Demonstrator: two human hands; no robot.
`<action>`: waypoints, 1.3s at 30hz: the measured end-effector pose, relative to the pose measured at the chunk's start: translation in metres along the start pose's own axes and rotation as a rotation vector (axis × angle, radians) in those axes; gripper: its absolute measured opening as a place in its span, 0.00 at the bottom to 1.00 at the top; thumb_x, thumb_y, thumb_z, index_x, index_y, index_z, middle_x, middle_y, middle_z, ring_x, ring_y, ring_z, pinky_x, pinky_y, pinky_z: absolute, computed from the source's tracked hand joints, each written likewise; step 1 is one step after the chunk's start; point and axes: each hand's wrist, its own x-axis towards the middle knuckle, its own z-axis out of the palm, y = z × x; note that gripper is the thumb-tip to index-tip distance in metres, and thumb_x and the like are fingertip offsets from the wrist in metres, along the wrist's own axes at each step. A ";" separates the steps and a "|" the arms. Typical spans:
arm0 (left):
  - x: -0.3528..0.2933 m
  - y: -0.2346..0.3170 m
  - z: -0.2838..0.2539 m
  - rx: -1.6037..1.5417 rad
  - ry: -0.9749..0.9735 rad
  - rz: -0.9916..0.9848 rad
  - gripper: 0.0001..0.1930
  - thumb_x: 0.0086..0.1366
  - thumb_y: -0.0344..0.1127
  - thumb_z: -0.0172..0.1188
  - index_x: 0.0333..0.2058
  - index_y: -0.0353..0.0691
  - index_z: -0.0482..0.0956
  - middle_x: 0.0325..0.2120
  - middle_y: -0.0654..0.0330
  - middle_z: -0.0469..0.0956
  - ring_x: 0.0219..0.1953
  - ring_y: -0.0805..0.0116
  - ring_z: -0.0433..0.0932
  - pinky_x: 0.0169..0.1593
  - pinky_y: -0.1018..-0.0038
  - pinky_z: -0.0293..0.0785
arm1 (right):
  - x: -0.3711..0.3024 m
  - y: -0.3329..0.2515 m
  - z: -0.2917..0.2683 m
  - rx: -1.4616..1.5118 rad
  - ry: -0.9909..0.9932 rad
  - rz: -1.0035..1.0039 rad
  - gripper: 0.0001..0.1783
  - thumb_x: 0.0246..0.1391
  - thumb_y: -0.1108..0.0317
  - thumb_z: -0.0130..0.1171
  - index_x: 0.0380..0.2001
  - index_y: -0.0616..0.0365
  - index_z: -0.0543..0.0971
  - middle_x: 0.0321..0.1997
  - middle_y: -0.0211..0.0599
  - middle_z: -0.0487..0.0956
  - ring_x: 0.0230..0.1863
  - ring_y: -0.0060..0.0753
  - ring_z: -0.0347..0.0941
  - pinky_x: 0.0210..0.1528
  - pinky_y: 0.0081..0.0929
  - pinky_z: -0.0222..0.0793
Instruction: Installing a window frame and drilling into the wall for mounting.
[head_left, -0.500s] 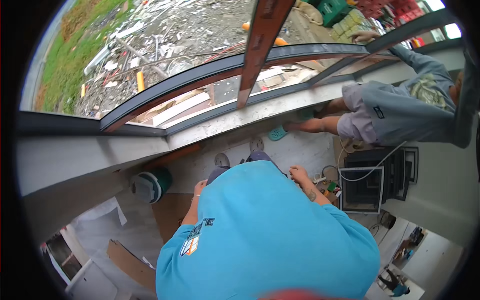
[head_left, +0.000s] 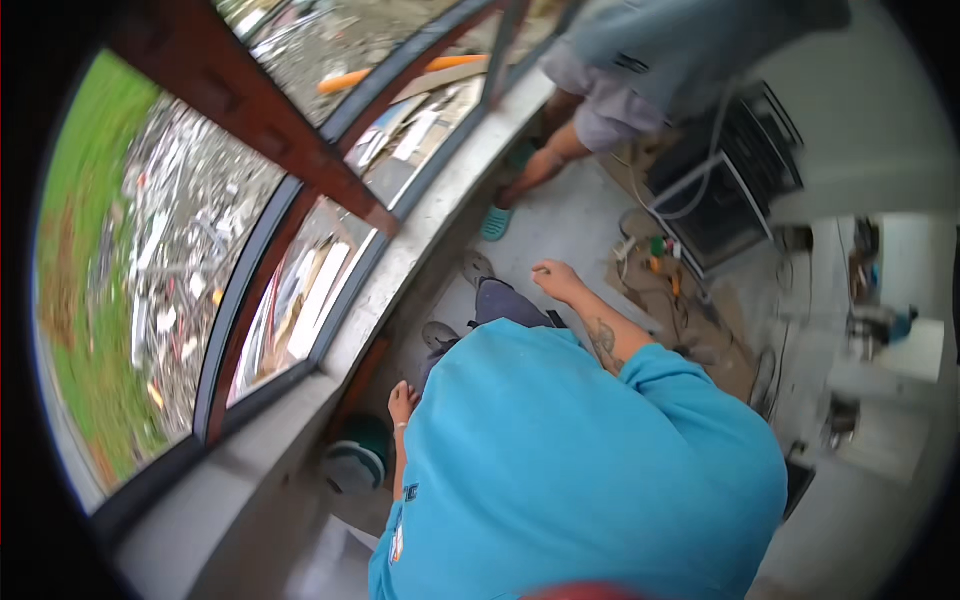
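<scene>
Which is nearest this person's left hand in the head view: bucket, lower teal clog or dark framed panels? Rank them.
From the left hand:
1. Bucket: just below-left.
2. Lower teal clog: above and right.
3. Dark framed panels: far upper right.

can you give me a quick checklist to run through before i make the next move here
1. Right hand free: ok, no object shows in it.
2. Left hand free: cannot tell, its palm is hidden.
3. Floor to the right clear: not ok, small items lie on a brown sheet.
4. Left side clear: not ok, a bucket stands close by.
5. Co-worker's hands clear: cannot tell, they are out of view.
</scene>
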 end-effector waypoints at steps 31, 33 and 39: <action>-0.013 0.069 0.068 0.984 -0.389 0.346 0.25 0.64 0.50 0.55 0.50 0.34 0.76 0.46 0.45 0.79 0.48 0.50 0.78 0.51 0.64 0.72 | -0.096 0.126 -0.054 0.292 0.257 0.490 0.17 0.56 0.65 0.54 0.48 0.59 0.75 0.31 0.33 0.75 0.27 0.25 0.71 0.24 0.25 0.66; -0.016 0.092 0.068 0.980 -0.405 0.399 0.26 0.64 0.51 0.54 0.51 0.34 0.76 0.48 0.45 0.78 0.53 0.50 0.75 0.56 0.65 0.70 | -0.113 0.143 -0.052 0.380 0.295 0.554 0.18 0.56 0.65 0.54 0.49 0.58 0.74 0.30 0.32 0.74 0.26 0.25 0.70 0.24 0.25 0.65; -0.010 0.080 0.056 1.002 -0.627 0.051 0.38 0.66 0.62 0.46 0.63 0.36 0.62 0.61 0.44 0.65 0.65 0.53 0.61 0.66 0.67 0.55 | -0.140 0.166 0.014 0.343 0.272 0.682 0.28 0.58 0.55 0.54 0.59 0.53 0.68 0.50 0.41 0.74 0.48 0.41 0.71 0.45 0.43 0.69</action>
